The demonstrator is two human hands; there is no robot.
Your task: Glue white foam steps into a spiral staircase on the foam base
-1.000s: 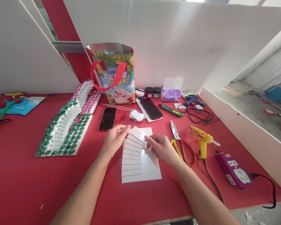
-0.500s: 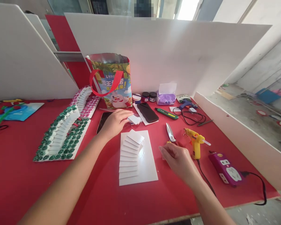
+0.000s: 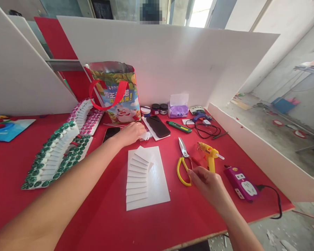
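Observation:
My left hand (image 3: 133, 133) reaches to the small white cards (image 3: 146, 136) beside the phone; its fingertips point down and what they hold, if anything, is hidden. My right hand (image 3: 205, 177) has thumb and fingers pressed together by the yellow handle of the scissors (image 3: 183, 170); whether it grips the handle is not clear. Between my arms lies a white board (image 3: 159, 181) with a fanned row of overlapping white strips (image 3: 137, 177) along its left side. The top strips tilt more than the lower ones.
Left stands a green-and-white decorated piece (image 3: 54, 157). Behind are a colourful bag (image 3: 120, 97), a black phone (image 3: 158, 126), a green cutter (image 3: 179, 126) and a tissue pack (image 3: 178, 109). At right are a yellow glue gun (image 3: 210, 153) and a purple power strip (image 3: 240, 183).
The view has shifted, so the table items sit further left. My left hand has lowered over the small cards. My right hand has moved off the scissors' handles, which now show.

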